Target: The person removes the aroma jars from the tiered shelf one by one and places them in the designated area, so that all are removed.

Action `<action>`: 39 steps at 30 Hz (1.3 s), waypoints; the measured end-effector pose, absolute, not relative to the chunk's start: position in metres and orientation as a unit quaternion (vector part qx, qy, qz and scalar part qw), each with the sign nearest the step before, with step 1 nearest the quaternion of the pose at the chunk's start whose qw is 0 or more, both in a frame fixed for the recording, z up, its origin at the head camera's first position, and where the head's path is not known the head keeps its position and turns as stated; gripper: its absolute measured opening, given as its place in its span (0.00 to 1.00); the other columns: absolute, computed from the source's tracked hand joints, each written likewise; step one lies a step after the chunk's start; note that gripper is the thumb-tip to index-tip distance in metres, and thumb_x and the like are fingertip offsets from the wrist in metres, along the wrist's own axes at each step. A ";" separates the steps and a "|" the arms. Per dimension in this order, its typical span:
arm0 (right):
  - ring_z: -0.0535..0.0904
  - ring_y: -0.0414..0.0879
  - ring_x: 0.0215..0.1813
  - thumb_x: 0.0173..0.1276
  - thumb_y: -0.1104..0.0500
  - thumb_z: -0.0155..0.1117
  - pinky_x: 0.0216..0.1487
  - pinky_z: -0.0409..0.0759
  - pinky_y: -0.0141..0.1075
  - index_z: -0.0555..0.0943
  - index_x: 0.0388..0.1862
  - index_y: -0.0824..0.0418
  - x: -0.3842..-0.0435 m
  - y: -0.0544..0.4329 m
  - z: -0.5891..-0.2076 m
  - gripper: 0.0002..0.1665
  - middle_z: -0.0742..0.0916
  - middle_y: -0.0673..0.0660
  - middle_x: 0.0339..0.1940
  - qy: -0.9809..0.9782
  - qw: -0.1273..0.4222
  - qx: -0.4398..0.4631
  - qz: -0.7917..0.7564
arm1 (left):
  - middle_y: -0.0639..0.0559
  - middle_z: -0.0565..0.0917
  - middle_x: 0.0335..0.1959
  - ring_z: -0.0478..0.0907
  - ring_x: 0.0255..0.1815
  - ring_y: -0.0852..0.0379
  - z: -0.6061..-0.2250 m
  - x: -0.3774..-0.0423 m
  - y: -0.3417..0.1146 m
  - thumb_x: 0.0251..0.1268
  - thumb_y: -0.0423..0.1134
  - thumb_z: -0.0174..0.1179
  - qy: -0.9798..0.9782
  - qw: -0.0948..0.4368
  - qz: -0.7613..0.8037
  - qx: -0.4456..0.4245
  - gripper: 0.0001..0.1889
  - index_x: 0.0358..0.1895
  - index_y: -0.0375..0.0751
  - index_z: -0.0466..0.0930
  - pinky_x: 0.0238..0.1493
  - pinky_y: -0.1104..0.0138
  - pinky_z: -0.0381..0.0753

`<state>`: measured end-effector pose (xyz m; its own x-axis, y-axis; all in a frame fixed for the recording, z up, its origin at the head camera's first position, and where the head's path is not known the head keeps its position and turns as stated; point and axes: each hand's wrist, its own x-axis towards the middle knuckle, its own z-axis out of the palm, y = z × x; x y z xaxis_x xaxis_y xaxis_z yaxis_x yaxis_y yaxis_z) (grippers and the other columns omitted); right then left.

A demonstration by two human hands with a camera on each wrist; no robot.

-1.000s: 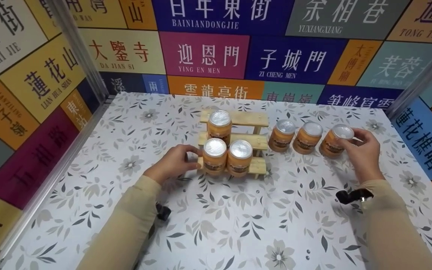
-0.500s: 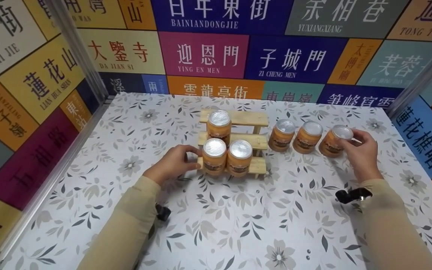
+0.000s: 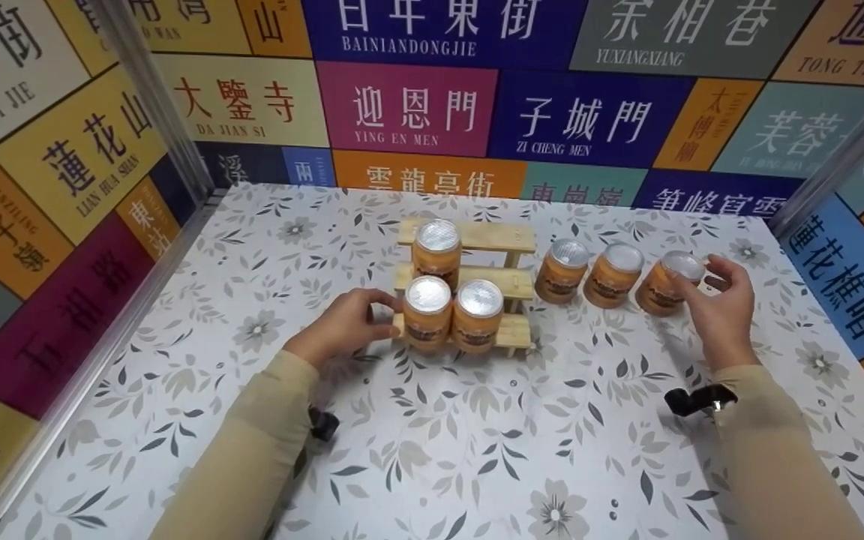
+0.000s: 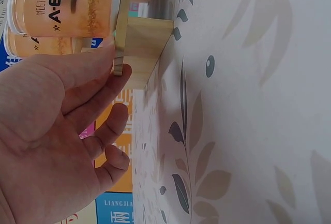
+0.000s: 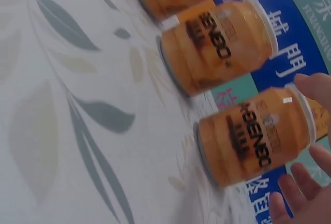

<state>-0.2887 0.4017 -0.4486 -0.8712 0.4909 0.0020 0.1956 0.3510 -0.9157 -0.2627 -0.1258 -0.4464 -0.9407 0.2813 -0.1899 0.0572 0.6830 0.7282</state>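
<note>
My left hand (image 3: pixel 346 322) pinches the left end of the bottom board of a stepped wooden stand (image 3: pixel 518 330) between thumb and index finger; its other fingers curl loosely below. On that board are two orange cans with silver lids, a left can (image 3: pixel 428 315) and a right can (image 3: pixel 477 319). A third can (image 3: pixel 436 251) stands on the stand behind them. My right hand (image 3: pixel 724 307) is at the rightmost can (image 3: pixel 661 289), upright on the table. The right thumb overlaps its lid, with the index fingertip right at the rim and the other fingers spread.
A middle can (image 3: pixel 612 277) and another can (image 3: pixel 563 274) stand in a row between the stand and the rightmost can. The table (image 3: pixel 432 465) has a floral cover. Sign-printed walls (image 3: pixel 409 109) close off the back and sides.
The rightmost can has shifted slightly left toward its row. My right hand has moved slightly left too, its index finger lifting from the lid rim. The left hand keeps its hold on the stand.
</note>
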 end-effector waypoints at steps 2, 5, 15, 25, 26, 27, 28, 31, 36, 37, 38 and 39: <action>0.63 0.46 0.76 0.64 0.39 0.75 0.72 0.68 0.35 0.65 0.78 0.48 -0.287 0.396 -0.446 0.48 0.70 0.50 0.77 -0.803 0.157 -0.212 0.534 | 0.46 0.83 0.38 0.74 0.30 0.56 -0.446 -0.262 -0.126 0.64 0.41 0.73 0.905 0.143 0.388 0.094 0.21 0.60 0.48 0.84 0.32 0.64 0.73; 0.64 0.45 0.76 0.63 0.40 0.76 0.71 0.69 0.35 0.67 0.77 0.48 -0.284 0.388 -0.441 0.47 0.71 0.47 0.75 -0.793 0.173 -0.202 0.548 | 0.46 0.83 0.36 0.73 0.28 0.57 -0.447 -0.263 -0.127 0.64 0.40 0.73 0.905 0.139 0.389 0.101 0.20 0.59 0.47 0.84 0.31 0.64 0.73; 0.63 0.41 0.75 0.63 0.38 0.75 0.73 0.63 0.39 0.69 0.74 0.45 -0.271 0.366 -0.433 0.44 0.71 0.47 0.75 -0.795 0.211 -0.185 0.537 | 0.46 0.81 0.33 0.72 0.27 0.57 -0.450 -0.261 -0.126 0.66 0.40 0.72 0.905 0.141 0.388 0.106 0.19 0.59 0.47 0.84 0.31 0.64 0.72; 0.71 0.43 0.69 0.65 0.47 0.76 0.61 0.72 0.29 0.72 0.71 0.52 -0.263 0.338 -0.423 0.38 0.76 0.47 0.69 -0.776 0.233 -0.105 0.577 | 0.47 0.83 0.36 0.74 0.29 0.56 -0.449 -0.264 -0.126 0.65 0.40 0.72 0.906 0.146 0.384 0.096 0.19 0.59 0.49 0.84 0.31 0.64 0.73; 0.71 0.43 0.68 0.66 0.48 0.76 0.61 0.72 0.30 0.72 0.71 0.52 -0.263 0.335 -0.423 0.37 0.77 0.46 0.68 -0.776 0.232 -0.099 0.578 | 0.47 0.83 0.36 0.74 0.29 0.56 -0.450 -0.264 -0.126 0.65 0.40 0.72 0.906 0.146 0.384 0.097 0.19 0.59 0.49 0.84 0.31 0.64 0.73; 0.72 0.42 0.67 0.66 0.49 0.76 0.62 0.72 0.29 0.73 0.70 0.53 -0.263 0.333 -0.423 0.37 0.77 0.47 0.67 -0.777 0.231 -0.093 0.579 | 0.47 0.83 0.36 0.74 0.29 0.56 -0.450 -0.264 -0.126 0.65 0.40 0.72 0.906 0.145 0.384 0.099 0.19 0.59 0.49 0.84 0.32 0.64 0.73; 0.73 0.42 0.66 0.67 0.50 0.76 0.62 0.72 0.29 0.73 0.70 0.54 -0.263 0.330 -0.423 0.36 0.78 0.47 0.66 -0.777 0.230 -0.086 0.580 | 0.46 0.83 0.36 0.74 0.29 0.56 -0.450 -0.263 -0.126 0.65 0.40 0.72 0.907 0.145 0.384 0.099 0.19 0.59 0.49 0.84 0.32 0.64 0.73; 0.75 0.42 0.64 0.67 0.53 0.75 0.63 0.72 0.30 0.74 0.69 0.55 -0.263 0.322 -0.422 0.34 0.79 0.47 0.64 -0.773 0.225 -0.068 0.589 | 0.46 0.83 0.37 0.73 0.29 0.56 -0.450 -0.263 -0.127 0.65 0.40 0.72 0.906 0.143 0.385 0.102 0.19 0.59 0.49 0.84 0.32 0.64 0.73; 0.78 0.43 0.61 0.67 0.51 0.75 0.61 0.72 0.30 0.74 0.68 0.53 -0.261 0.308 -0.419 0.33 0.80 0.48 0.62 -0.772 0.216 -0.032 0.597 | 0.46 0.82 0.35 0.73 0.29 0.56 -0.449 -0.262 -0.128 0.65 0.40 0.72 0.904 0.140 0.389 0.106 0.19 0.58 0.49 0.84 0.32 0.64 0.73; 0.78 0.44 0.61 0.68 0.52 0.75 0.60 0.73 0.30 0.74 0.68 0.53 -0.261 0.305 -0.419 0.33 0.81 0.49 0.62 -0.772 0.214 -0.022 0.599 | 0.45 0.82 0.35 0.72 0.28 0.56 -0.449 -0.262 -0.128 0.65 0.40 0.72 0.904 0.140 0.390 0.109 0.19 0.58 0.48 0.84 0.31 0.64 0.73; 0.78 0.44 0.61 0.68 0.52 0.74 0.60 0.74 0.29 0.74 0.69 0.53 -0.260 0.303 -0.418 0.33 0.81 0.50 0.62 -0.771 0.210 -0.014 0.601 | 0.46 0.82 0.34 0.72 0.28 0.57 -0.449 -0.262 -0.128 0.65 0.40 0.72 0.903 0.139 0.390 0.111 0.19 0.58 0.48 0.84 0.31 0.64 0.72; 0.78 0.45 0.61 0.68 0.52 0.74 0.59 0.74 0.29 0.73 0.69 0.53 -0.260 0.300 -0.418 0.33 0.81 0.51 0.62 -0.772 0.206 -0.006 0.602 | 0.46 0.82 0.34 0.72 0.27 0.57 -0.450 -0.262 -0.128 0.65 0.40 0.72 0.903 0.138 0.390 0.114 0.19 0.59 0.47 0.84 0.31 0.65 0.72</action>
<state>-0.2599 0.3002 -0.4180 -0.9147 0.2581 0.3109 -0.2387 0.2757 -0.9311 -0.2620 -0.1276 -0.4497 -0.9359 0.3132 -0.1613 0.0971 0.6692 0.7367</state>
